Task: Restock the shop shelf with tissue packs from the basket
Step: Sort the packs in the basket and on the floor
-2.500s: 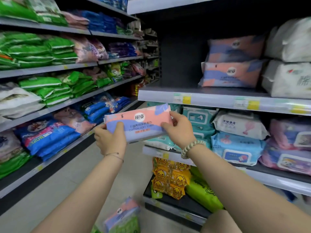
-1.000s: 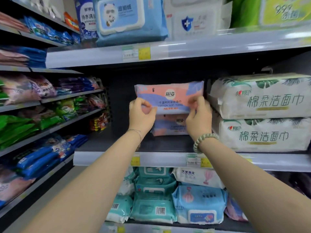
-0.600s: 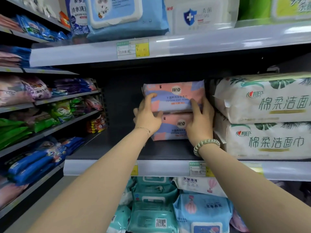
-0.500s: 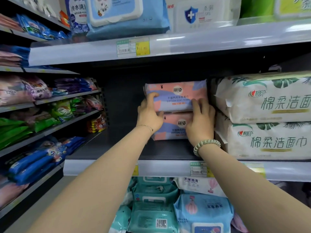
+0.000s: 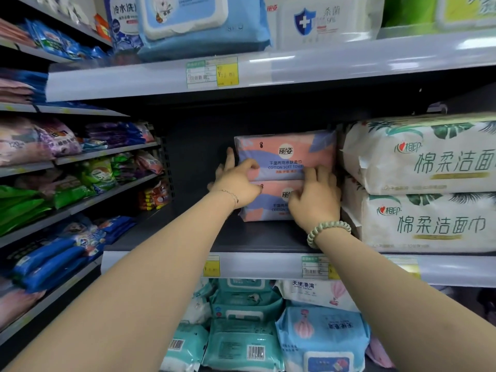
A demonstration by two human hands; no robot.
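Note:
A pink-and-blue tissue pack point(image 5: 290, 153) lies on top of a second identical pack point(image 5: 271, 210) at the back of the dark middle shelf point(image 5: 257, 237). My left hand point(image 5: 237, 182) holds the top pack's left end, thumb curled over its front and fingers round the side. My right hand point(image 5: 315, 197) rests on the fronts of both packs at their right part, fingertips pressing the top pack's lower edge. The basket is out of view.
Two big white face-towel packs point(image 5: 424, 183) stand stacked right beside the pink packs. Left of the pink packs the shelf floor is bare. Blue wipes point(image 5: 204, 22) fill the shelf above and teal wipes point(image 5: 241, 331) the one below. Another rack point(image 5: 67, 183) lines the left aisle.
The pack I carried up from waist height now sits on the lower pink pack. Since half a second ago my hands have pushed it slightly further back and slid lower on its front.

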